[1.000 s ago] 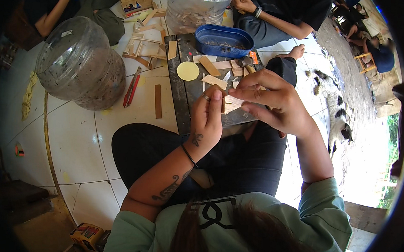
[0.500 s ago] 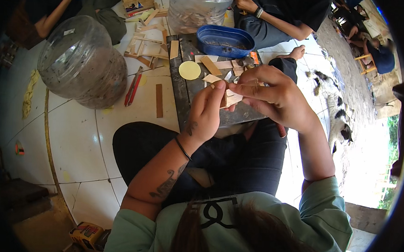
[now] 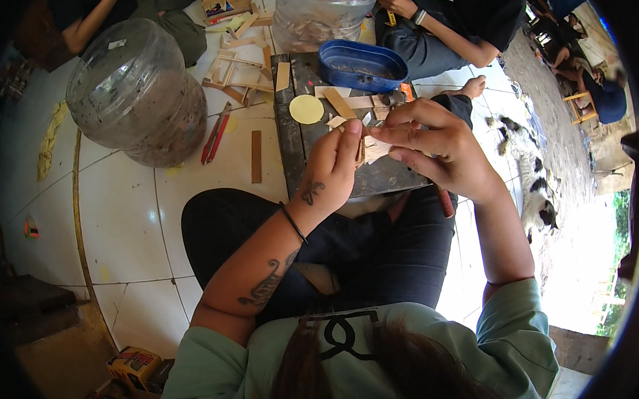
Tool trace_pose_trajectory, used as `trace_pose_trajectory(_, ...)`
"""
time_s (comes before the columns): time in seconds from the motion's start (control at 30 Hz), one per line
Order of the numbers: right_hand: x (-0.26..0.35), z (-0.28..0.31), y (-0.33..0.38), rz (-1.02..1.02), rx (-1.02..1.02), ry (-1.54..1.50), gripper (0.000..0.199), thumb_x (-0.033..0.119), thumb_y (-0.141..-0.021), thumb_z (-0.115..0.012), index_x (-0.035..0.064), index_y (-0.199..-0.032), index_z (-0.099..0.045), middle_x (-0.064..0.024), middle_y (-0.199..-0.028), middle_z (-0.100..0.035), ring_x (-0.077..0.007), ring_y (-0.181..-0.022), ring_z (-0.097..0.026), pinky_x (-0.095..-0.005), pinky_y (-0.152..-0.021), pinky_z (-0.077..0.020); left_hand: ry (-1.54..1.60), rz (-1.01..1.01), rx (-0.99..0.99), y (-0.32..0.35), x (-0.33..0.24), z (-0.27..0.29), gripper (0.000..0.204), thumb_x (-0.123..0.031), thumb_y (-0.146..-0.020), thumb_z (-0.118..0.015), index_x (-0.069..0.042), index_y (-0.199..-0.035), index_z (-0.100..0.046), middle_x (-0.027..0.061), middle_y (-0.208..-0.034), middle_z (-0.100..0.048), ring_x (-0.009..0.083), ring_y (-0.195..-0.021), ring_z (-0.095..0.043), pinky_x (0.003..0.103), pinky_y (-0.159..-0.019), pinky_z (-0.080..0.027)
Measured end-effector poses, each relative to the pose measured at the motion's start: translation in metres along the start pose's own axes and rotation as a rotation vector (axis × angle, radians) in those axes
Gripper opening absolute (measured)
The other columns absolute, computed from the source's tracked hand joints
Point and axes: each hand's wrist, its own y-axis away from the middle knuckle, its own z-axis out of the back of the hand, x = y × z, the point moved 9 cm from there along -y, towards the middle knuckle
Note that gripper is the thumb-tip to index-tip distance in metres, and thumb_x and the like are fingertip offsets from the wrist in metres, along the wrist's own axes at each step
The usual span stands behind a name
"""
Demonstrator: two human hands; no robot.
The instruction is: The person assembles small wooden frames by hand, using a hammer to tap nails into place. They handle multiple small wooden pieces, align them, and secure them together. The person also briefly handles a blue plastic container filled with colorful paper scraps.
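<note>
R grip [image 3: 441, 144] moved slightly right, L grip [image 3: 333, 162] holds wood pc [image 3: 373, 150]

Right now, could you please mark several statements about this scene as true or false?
1. The blue oval tub stands on the dark low table. True.
2. The yellow disc lies inside the tub. False: the yellow disc is on the table.
3. The left hand has a small wooden piece in its grip. True.
4. The cat lies left of the table. False: the black-and-white cat lies right of it.
5. The brown wood strip lies on the floor tiles. True.
</note>
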Motion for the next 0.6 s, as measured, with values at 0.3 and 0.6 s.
trace_pose_trajectory(0.3, 0.0054, -0.0005, -0.0003, 0.024, -0.021, -0.021, 0.028, 0.002, -0.076, -0.068, 0.0011, -0.103, -0.067, -0.0111, -0.096, -0.060, -0.0270, -0.089, -0.059, -0.0353, -0.078, -0.0472, -0.119, -0.091, -0.102, 0.0075, -0.0077, 0.0018, 0.049, -0.038, -0.102, -0.031, 0.001, -0.093, -0.059, 0.0012, -0.072, -0.054, 0.0073, -0.063, -0.046, 0.023, -0.058, -0.036)
trace_pose_trajectory(0.6, 0.0055, -0.0006, -0.0008, 0.032, 0.003, -0.006, 0.028, 0.004, -0.076, -0.068, 0.0025, -0.104, -0.067, -0.0112, -0.097, -0.059, -0.0280, -0.089, -0.059, -0.0362, -0.079, -0.0472, -0.097, -0.078, -0.119, 0.0064, -0.0045, 0.0040, 0.048, -0.038, -0.101, -0.031, 0.000, -0.092, -0.059, 0.0016, -0.074, -0.057, 0.0068, -0.065, -0.049, 0.023, -0.059, -0.038)
